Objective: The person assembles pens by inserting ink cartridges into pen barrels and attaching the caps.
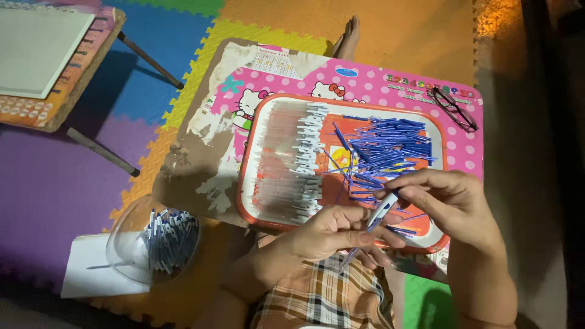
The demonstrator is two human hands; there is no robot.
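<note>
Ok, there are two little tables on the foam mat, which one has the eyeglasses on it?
The pink polka-dot table under the hands; the eyeglasses lie at its far right corner. The other table, far left, bears only a white board.

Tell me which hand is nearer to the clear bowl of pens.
Left. The left hand sits right of the clear bowl, holding a pen; the right hand lies farther right over the tray.

One orange-rimmed plastic tray (247, 176) holds two piles: dozens of blue pen refills (390, 149), too many to count, and a row of clear pen barrels (292, 161), likewise uncounted. One clear plastic bowl (125, 244), one pair of black-framed glasses (454, 108), two low tables (365, 76).
</note>
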